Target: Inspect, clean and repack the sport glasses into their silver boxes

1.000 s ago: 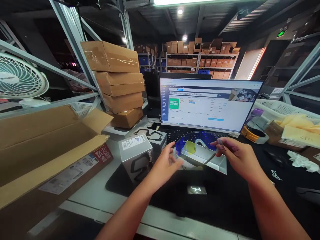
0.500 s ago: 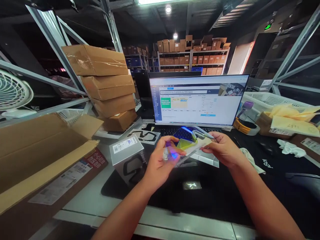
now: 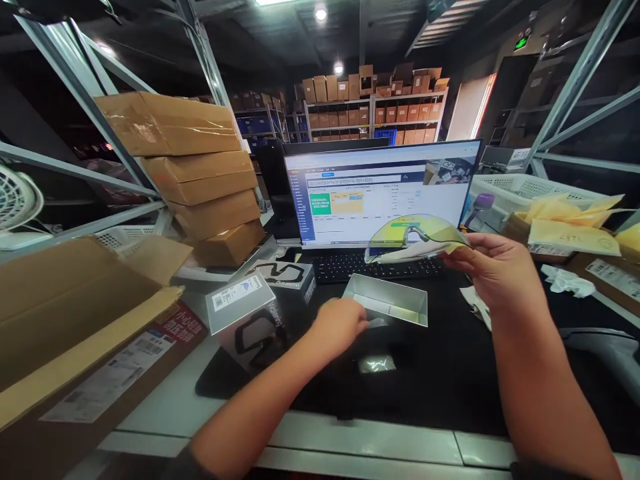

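My right hand point(image 3: 487, 263) is raised at the right, its fingers pinched on the end of a yellow-tinted shield lens point(image 3: 387, 232) with a nose cutout. A whitish strip runs along the lens's lower edge. The lens hangs in front of the monitor and over the keyboard. Low over the black mat, my left hand point(image 3: 340, 325) is closed, with a small translucent piece point(image 3: 379, 323) at its fingertips. Just beyond it stands an open silver-grey box point(image 3: 417, 313), a pale sheet inside. Nearer me on the mat lies a small clear packet point(image 3: 377, 364).
Two grey printed boxes, a near one point(image 3: 239, 308) and a flatter one point(image 3: 295, 275), stand left of my left hand. An open carton point(image 3: 100, 320) and stacked cartons point(image 3: 200, 177) rise farther left. Behind are the keyboard point(image 3: 345, 265) and monitor point(image 3: 345, 230); a scanner point(image 3: 600, 343) lies right.
My hands have parted. My right hand has lifted the lens up and right; my left hand has come off it and dropped toward the mat, leaving the open box in plain view.
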Demonstrator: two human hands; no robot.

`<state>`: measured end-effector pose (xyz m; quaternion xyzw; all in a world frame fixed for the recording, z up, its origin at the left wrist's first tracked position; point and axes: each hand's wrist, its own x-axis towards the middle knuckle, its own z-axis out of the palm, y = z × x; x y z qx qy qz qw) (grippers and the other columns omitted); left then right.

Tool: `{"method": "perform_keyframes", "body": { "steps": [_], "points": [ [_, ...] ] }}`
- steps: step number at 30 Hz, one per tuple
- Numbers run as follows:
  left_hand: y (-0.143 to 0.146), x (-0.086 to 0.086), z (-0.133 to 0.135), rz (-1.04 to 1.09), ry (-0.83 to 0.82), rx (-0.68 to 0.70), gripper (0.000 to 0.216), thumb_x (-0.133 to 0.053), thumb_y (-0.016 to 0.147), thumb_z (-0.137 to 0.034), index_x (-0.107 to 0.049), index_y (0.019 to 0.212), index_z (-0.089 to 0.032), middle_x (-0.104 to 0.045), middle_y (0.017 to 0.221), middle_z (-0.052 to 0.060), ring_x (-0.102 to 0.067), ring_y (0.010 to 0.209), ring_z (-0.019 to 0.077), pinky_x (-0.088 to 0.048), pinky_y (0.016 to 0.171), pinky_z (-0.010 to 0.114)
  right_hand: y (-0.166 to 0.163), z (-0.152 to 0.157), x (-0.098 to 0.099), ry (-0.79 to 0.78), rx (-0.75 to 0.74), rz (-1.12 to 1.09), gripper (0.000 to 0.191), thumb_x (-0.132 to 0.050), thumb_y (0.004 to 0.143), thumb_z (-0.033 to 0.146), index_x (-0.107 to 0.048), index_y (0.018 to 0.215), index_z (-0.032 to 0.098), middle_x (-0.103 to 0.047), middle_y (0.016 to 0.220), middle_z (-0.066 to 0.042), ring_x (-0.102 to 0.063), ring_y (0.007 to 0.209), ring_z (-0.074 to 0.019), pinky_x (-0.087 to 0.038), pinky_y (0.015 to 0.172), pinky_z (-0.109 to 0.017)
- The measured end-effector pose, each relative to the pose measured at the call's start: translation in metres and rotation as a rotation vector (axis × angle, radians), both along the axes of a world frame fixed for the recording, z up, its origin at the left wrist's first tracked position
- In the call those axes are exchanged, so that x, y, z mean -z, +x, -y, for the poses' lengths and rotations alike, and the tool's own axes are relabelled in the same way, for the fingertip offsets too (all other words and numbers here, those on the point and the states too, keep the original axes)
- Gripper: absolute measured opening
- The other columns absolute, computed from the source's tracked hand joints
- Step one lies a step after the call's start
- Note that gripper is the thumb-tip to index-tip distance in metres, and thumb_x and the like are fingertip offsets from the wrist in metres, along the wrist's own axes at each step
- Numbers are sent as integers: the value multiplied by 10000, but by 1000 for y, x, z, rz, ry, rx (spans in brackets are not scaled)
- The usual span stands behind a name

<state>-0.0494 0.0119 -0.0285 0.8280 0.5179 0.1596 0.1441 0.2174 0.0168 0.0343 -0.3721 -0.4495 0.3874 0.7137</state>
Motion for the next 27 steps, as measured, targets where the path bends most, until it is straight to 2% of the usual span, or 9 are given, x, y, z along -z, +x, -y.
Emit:
{"method": "perform_keyframes", "body": {
  "steps": [2, 6, 10, 12, 15, 17, 19, 23, 27],
  "points": [
    [10, -5, -10, -107, -49, 15, 127, -757, 765, -232, -720, 649, -197, -685, 691, 88, -703, 791, 305, -508, 763, 370, 2, 3, -2, 22, 25, 48, 372, -985, 502, 329, -784, 786, 195, -764, 689, -12, -736, 611, -160, -632, 574, -214],
    [32, -6, -22, -295, -159, 70, 216, -845, 660, -282, -676, 591, -167, -709, 701, 110, -717, 811, 344, -527, 774, 394, 1, 3, 0, 33, -24, 86, 363, -976, 540, 326, -787, 819, 192, -773, 709, -30, -751, 639, -187, -642, 587, -239],
    [39, -2, -24, -334, -152, 50, 76, -672, 773, -132, -700, 706, -154, -748, 844, 136, -713, 885, 321, -506, 765, 359, -2, 1, 3, 33, -81, 90, 383, -976, 541, 359, -787, 829, 192, -778, 733, -34, -756, 656, -194, -650, 620, -258],
    [29, -7, -24, -291, -115, 18, 158, -566, 835, -114, -697, 763, -164, -747, 879, 117, -704, 888, 282, -484, 746, 326, -2, 1, 3, 32, -102, 101, 392, -979, 533, 361, -790, 833, 193, -774, 724, -29, -754, 657, -191, -650, 628, -255],
    [1, -23, -18, -197, -55, -49, 220, -473, 908, -151, -666, 806, -184, -722, 839, 57, -675, 812, 209, -450, 687, 276, -1, 0, 4, 33, -92, 108, 395, -978, 533, 364, -792, 838, 197, -776, 730, -25, -746, 649, -170, -638, 613, -220],
    [-18, -33, -5, -139, 4, -110, 255, -422, 963, -211, -648, 848, -185, -700, 851, 45, -648, 802, 191, -443, 684, 272, 0, -1, 5, 30, -72, 109, 377, -964, 566, 377, -794, 851, 200, -782, 755, -28, -741, 649, -154, -631, 610, -200],
    [-32, -35, 14, -7, 76, -162, 261, -432, 986, -296, -655, 911, -184, -682, 913, 50, -631, 845, 193, -456, 726, 282, 2, -3, 7, 25, -50, 114, 367, -956, 585, 380, -795, 862, 199, -783, 766, -30, -743, 659, -154, -631, 617, -197],
    [-40, -14, 49, 312, 75, -201, 270, -734, 804, -371, -700, 991, -180, -656, 998, 62, -625, 855, 212, -489, 743, 310, 3, -5, 12, 29, -3, 130, 384, -964, 569, 355, -787, 875, 206, -782, 773, -21, -753, 691, -167, -640, 629, -208],
    [-36, 15, 65, 429, 26, -187, 193, -753, 805, -279, -710, 952, -162, -664, 967, 66, -647, 918, 229, -513, 854, 361, -5, -2, 11, 22, 28, 148, 368, -951, 597, 372, -775, 867, 195, -779, 751, -23, -755, 687, -173, -642, 624, -225]
  ]
}}
